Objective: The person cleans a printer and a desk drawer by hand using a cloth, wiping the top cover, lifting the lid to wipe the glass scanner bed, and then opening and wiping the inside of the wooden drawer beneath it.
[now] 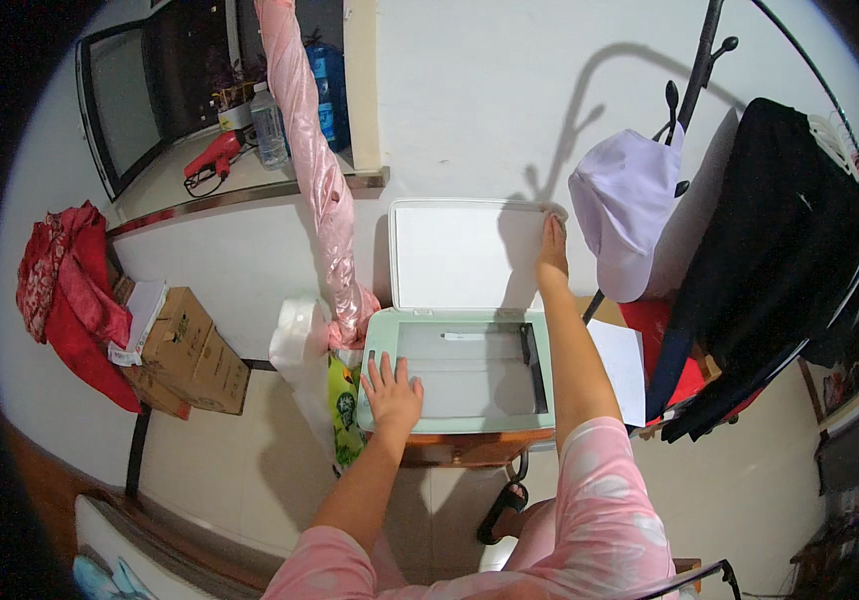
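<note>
A pale green flatbed printer-scanner point(474, 425) stands in front of me with its white lid point(452, 255) raised against the wall. My left hand point(393, 397) lies flat, fingers spread, on the left part of the scanner's frame and the edge of its glass point(459, 390). At the lid's upper right corner, my right hand point(554, 251) presses what looks like a pale cloth point(560, 213) against the edge; the fingers partly hide it. A small white strip point(463, 337) shows near the far side of the glass.
The scanner rests on a wooden cabinet point(474, 450). A wrapped pink fabric column point(324, 180) and a plastic-bagged roll point(300, 330) stand left. A white cap point(624, 202) and black clothes point(759, 247) hang right. Cardboard boxes point(193, 352) sit below the sill with a red hair dryer point(215, 156).
</note>
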Tool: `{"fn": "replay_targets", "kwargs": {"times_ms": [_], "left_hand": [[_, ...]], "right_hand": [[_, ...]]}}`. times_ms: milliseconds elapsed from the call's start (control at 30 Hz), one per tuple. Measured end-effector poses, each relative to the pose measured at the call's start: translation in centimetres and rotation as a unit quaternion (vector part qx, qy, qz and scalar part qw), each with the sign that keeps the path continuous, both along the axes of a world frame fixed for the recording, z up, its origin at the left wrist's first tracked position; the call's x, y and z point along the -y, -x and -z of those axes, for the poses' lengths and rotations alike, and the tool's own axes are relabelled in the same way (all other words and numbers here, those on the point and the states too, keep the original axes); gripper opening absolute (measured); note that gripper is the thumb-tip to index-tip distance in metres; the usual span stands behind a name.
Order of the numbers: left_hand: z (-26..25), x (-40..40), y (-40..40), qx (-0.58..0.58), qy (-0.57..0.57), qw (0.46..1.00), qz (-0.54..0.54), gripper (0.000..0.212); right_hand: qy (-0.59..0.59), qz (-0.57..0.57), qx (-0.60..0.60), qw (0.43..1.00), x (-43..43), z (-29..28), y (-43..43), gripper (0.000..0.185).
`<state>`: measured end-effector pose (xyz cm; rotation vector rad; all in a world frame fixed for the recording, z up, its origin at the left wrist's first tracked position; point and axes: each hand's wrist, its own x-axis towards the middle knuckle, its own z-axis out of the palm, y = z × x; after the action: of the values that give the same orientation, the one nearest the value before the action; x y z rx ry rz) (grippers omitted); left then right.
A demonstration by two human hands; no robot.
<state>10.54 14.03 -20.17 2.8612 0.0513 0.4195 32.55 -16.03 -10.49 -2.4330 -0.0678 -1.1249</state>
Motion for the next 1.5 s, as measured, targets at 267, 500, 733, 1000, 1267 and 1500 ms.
{"fn": "replay_targets", "kwargs": {"times_ms": [267,500,733,1000,1267,1500], "left_hand": [[0.0,0.1,-0.1,0.012,-0.014,1.0,0.005,0.053],[-0.4,-0.3,0.0,-0.045,-0.009,0.999,-0.01,0.054],[-0.7,-0.1,0.1,-0.03,0.003,1.0,-0.003,0.052],[-0.3,-0.3,-0.1,-0.019,0.007,1.0,-0.006,0.052],[-0.5,0.4,-0.5,-0.03,-0.009,1.0,-0.003,0.052],[-0.3,-0.5,-0.2,-0.063,-0.008,0.998,-0.016,0.052]], "right_hand": [[-0.047,-0.006,-0.04,0.998,0.5,3.1,3.2,0.045],[-0.07,0.002,-0.068,0.995,-1.2,3.1,5.9,0.045],[-0.041,0.044,-0.148,0.987,-1.6,7.9,8.7,0.024],[0.051,0.038,-0.169,0.984,-7.8,10.2,8.9,0.016],[0.009,-0.134,-0.207,0.969,-18.1,10.3,6.6,0.015],[-0.103,-0.269,-0.165,0.943,-23.2,5.8,9.1,0.026]]}}
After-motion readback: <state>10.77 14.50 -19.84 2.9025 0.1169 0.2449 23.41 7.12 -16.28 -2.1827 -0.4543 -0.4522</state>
